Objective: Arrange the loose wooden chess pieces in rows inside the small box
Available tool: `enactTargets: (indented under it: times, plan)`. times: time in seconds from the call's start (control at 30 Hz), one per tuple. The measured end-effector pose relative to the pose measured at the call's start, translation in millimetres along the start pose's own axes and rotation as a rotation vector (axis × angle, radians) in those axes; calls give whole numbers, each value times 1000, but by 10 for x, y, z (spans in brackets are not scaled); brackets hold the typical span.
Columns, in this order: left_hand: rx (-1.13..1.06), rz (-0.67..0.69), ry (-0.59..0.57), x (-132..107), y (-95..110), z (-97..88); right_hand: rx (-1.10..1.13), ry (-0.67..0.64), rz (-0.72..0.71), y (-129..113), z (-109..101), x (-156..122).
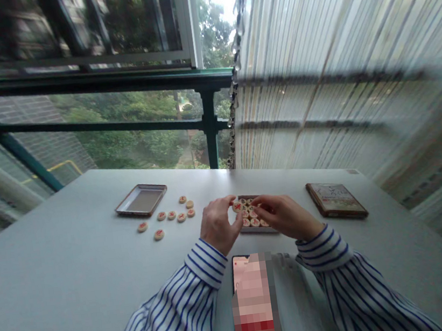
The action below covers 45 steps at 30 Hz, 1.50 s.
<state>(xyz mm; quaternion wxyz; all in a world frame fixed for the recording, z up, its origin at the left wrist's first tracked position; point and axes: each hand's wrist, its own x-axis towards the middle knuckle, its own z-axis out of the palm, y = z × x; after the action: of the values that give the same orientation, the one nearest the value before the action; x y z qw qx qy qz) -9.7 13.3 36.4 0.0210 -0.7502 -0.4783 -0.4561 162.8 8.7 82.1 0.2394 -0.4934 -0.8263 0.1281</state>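
My left hand [221,224] pinches a round wooden xiangqi piece [237,207] with a red character between thumb and forefinger, at the left edge of a shallow box [259,230]. Inside that box lie rows of xiangqi pieces [246,222] with red and dark characters. From the right, my right hand [283,216] reaches over the box, thumb and fingertips close together at the pieces; what they grip, if anything, is hidden. Left of my left hand, several loose xiangqi pieces [171,215] are scattered on the white table [76,271], most with red characters up.
An open tray-like lid [141,200] lies at the back left. A flat, printed brown case [336,200] rests on the right. Between my forearms is a phone [252,302], its screen partly blurred. Beyond the table stand a green railing [210,129] and a sheer curtain [314,66].
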Motion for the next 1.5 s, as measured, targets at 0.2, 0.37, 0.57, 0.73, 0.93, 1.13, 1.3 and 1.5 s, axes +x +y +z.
enactTargets:
  times: [0.2,0.37,0.57,0.73,0.93,1.13,1.3,1.5]
  plan:
    - [-53,12,65,-68,-56,158,19,50,38,119,-61,-9]
    - [-97,15,126,-175,-141,256,62,61,65,194,-62,8]
    - [-157,55,110,-249,-133,296,176,10,82,214,39,26]
    - [-181,64,87,-271,-119,293,229,-41,88,204,140,30]
    - [-199,75,90,-288,-91,281,329,-120,78,181,185,29]
    - [-204,88,97,-278,-63,284,519,-186,77,177,223,35]
    - [-210,83,85,-277,-59,274,579,-174,73,188,246,36]
    - [-244,65,51,-279,-55,272,570,-175,73,200,247,33]
